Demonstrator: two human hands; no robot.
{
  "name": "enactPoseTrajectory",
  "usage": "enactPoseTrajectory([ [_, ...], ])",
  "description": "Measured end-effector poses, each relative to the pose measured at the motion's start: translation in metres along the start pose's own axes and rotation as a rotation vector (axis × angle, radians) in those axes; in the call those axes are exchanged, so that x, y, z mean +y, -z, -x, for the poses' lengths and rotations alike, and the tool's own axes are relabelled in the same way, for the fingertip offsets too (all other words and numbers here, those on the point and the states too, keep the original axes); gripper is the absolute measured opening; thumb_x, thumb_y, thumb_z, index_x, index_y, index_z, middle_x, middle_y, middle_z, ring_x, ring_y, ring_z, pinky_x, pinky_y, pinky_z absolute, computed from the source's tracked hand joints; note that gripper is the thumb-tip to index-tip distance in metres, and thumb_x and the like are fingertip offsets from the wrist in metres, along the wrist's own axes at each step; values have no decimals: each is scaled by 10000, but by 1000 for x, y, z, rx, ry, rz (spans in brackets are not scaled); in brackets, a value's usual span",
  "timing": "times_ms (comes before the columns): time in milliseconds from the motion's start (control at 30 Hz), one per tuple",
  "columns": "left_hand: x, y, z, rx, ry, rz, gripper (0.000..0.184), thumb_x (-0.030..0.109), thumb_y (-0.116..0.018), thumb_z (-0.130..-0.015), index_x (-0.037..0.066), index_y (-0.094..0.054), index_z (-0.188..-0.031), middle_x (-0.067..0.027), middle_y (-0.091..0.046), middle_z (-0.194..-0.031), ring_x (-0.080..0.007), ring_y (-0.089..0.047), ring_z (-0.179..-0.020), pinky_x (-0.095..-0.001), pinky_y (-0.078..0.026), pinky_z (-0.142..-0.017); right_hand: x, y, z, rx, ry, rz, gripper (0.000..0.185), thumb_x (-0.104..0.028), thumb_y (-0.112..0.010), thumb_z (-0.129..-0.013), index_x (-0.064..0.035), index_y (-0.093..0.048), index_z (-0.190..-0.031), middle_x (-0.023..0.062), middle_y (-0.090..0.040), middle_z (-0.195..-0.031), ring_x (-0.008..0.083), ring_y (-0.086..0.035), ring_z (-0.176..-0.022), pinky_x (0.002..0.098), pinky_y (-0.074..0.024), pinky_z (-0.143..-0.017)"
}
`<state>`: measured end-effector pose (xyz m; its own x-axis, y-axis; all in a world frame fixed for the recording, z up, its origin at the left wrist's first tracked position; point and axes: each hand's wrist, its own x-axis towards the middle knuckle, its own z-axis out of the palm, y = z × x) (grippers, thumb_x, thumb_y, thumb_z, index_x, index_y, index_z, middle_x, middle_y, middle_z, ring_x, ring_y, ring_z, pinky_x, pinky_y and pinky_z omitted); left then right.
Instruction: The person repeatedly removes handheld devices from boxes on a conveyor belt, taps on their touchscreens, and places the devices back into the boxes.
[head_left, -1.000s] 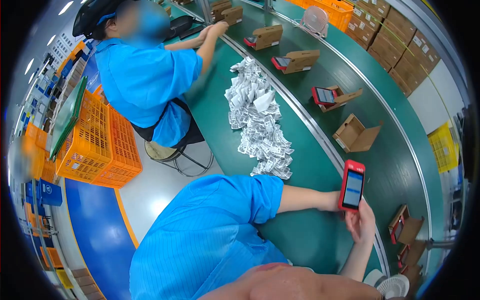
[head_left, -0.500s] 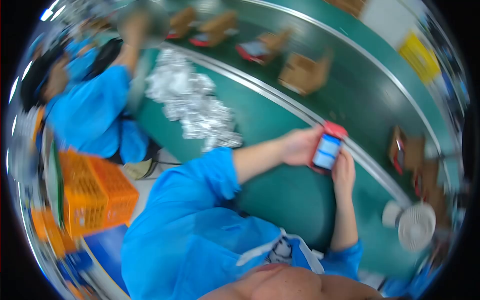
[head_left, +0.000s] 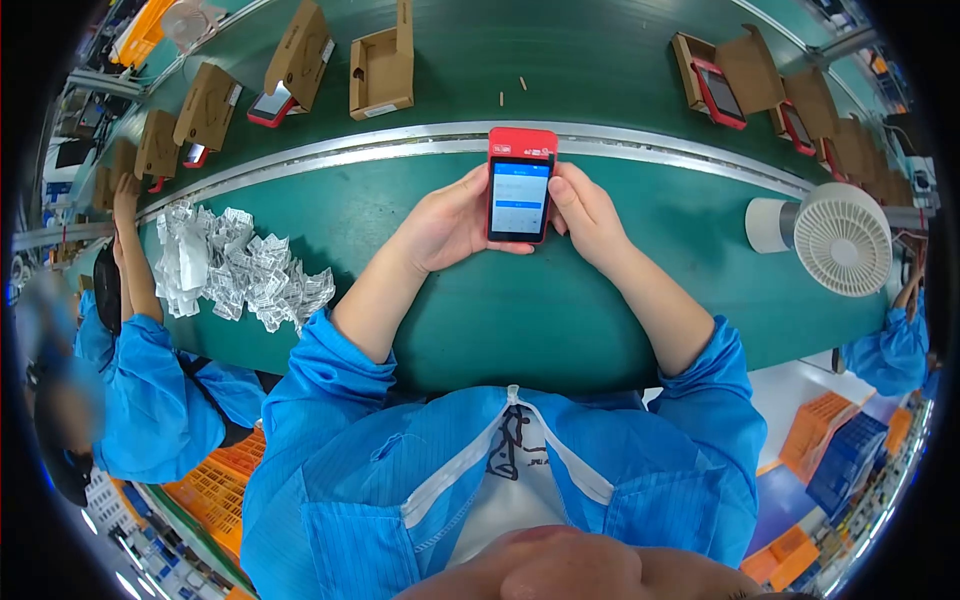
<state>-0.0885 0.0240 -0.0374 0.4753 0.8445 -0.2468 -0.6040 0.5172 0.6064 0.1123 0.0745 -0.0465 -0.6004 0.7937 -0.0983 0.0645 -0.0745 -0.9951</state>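
Note:
A red handheld payment terminal (head_left: 519, 195) with a lit blue-and-white screen is held upright between my two hands, over the far edge of the green worktable (head_left: 480, 330). My left hand (head_left: 450, 222) is closed round its left side, with fingers under the lower end. On the other side my right hand (head_left: 592, 215) grips the edge, thumb against the front. To the left of my left forearm lies a heap of crumpled printed paper slips (head_left: 235, 260).
Beyond a metal rail (head_left: 400, 143), a green belt (head_left: 600, 70) carries open cardboard boxes (head_left: 382, 75), several with red terminals (head_left: 718, 92). A white fan (head_left: 840, 238) stands at right. A co-worker in blue (head_left: 165, 400) is at left; orange crates (head_left: 215, 495) are below.
My view has turned, so the table and rail now lie across the picture and the terminal appears upright near the middle. Both hands still hold it.

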Motion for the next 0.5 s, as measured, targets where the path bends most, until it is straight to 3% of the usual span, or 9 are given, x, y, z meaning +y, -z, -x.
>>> enactPoseTrajectory([
  [67,-1,-1,0,10,-5,-12,533,364,-384,-980,150,-235,-1444,-165,-426,-1363,-366,-501,-1197,-526,-498,-896,-4,0,-1,15,-40,34,401,-356,-399,-1000,-31,-530,-1196,20,-579,-829,81,-499,-649,231,-415,-562],
  [100,2,-3,1,20,11,1,609,192,-497,-911,156,-213,-1449,-164,-430,-1358,-358,-502,-1197,-525,-492,-905,-4,0,-2,19,-48,34,394,-349,-397,-1001,-33,-530,-1197,20,-580,-828,83,-500,-650,232,-416,-561],
  [233,1,-4,3,31,19,-64,850,-90,-533,-712,162,-197,-1451,-143,-436,-1348,-331,-510,-1193,-520,-484,-923,-1,2,-3,9,-58,51,374,-324,-389,-1006,-31,-533,-1187,27,-586,-816,90,-499,-647,234,-420,-567],
  [500,1,-9,5,51,29,-175,822,-128,-501,-755,177,-189,-1452,-123,-420,-1356,-302,-511,-1198,-489,-492,-927,-4,1,-3,9,-44,59,371,-326,-390,-1005,-26,-538,-1165,32,-584,-808,92,-494,-646,245,-420,-566],
])
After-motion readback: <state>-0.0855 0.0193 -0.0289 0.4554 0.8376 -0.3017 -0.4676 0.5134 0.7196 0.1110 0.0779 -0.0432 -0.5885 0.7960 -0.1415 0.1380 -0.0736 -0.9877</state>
